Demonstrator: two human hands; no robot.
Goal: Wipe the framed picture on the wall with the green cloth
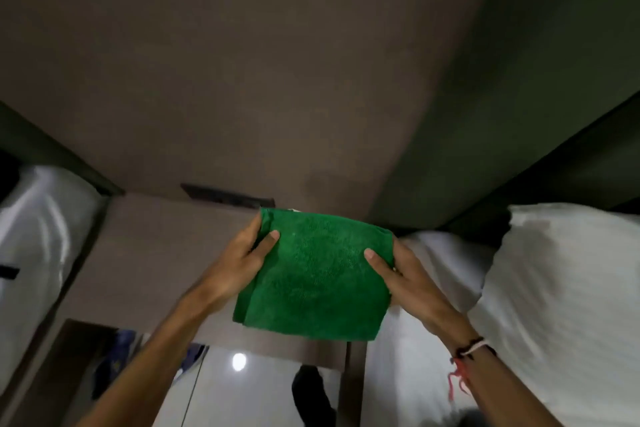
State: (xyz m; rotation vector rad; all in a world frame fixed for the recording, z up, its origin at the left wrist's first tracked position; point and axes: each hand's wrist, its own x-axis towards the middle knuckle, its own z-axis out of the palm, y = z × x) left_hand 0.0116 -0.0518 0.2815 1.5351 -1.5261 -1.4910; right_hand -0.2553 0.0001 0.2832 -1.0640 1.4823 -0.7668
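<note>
A folded green cloth (pixel 313 276) hangs flat in front of me, held at its upper corners by both hands. My left hand (pixel 242 255) grips its left edge, thumb on the front of the fabric. On the other edge my right hand (pixel 403 279) pinches the cloth the same way; that wrist wears thread bracelets. No framed picture shows in this view; the brown wall (pixel 242 62) above the cloth is bare.
A dark switch panel (pixel 225 197) sits low on the wall above a brown bedside unit (pixel 145 253). White pillows (pixel 561 288) lie on the right and white bedding (pixel 38 236) on the left. Glossy floor (pixel 242 392) shows below.
</note>
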